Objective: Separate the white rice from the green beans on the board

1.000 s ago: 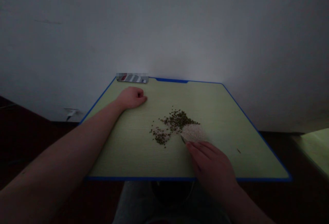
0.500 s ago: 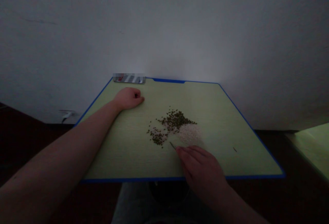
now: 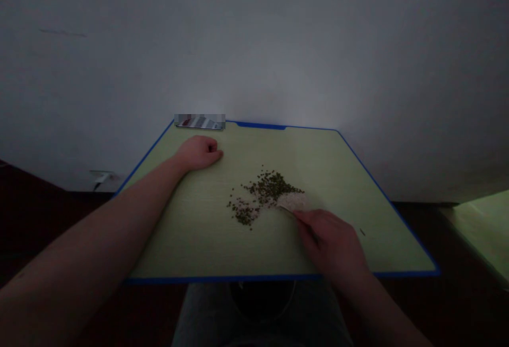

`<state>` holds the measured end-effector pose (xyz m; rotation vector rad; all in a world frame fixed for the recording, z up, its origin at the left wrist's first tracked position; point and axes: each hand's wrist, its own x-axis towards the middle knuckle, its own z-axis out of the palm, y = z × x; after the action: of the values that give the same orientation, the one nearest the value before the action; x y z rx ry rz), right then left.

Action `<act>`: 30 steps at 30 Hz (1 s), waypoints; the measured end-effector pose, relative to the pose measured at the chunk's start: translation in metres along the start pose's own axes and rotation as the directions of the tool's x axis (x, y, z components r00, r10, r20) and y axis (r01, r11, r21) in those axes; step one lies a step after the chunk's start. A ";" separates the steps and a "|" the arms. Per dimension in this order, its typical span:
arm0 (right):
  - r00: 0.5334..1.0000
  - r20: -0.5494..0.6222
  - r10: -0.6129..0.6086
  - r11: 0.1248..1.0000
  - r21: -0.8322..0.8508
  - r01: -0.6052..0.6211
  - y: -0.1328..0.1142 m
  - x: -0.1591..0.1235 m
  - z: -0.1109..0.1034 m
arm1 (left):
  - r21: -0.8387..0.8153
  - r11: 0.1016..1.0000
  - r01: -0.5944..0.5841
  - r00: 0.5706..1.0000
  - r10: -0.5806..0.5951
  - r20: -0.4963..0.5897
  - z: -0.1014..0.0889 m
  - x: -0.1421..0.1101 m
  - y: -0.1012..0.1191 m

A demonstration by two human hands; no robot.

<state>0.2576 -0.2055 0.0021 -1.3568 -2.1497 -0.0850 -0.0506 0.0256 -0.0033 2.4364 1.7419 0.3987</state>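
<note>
Plain indoor room, home or classroom unclear, bare white wall (image 3: 254,44), green desk (image 3: 178,230) edged blue, wall plug (image 3: 101,178)

Blue-edged tabletop (image 3: 183,230) with dark seeds (image 3: 267,190), pale grains (image 3: 293,200)

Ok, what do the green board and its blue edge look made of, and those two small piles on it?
The board looks like laminate or smooth plastic: matt pale green with fine streaks. Its blue edging looks like plastic, though the dim light leaves that open. The pale pile looks like raw rice, with small, matt, whole grains. The dark pile looks like dried green seeds or small beans; they are too small to be sure.
</note>
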 end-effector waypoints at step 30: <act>0.977 0.185 -0.101 0.961 0.273 0.047 -0.032 0.024 0.015 | 0.012 1.000 0.000 1.000 -0.001 0.007 -0.001 -0.001 0.002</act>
<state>0.2170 -0.1964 0.0099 -1.1686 -2.2775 0.3136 -0.0495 0.0240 -0.0021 2.4428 1.7474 0.3806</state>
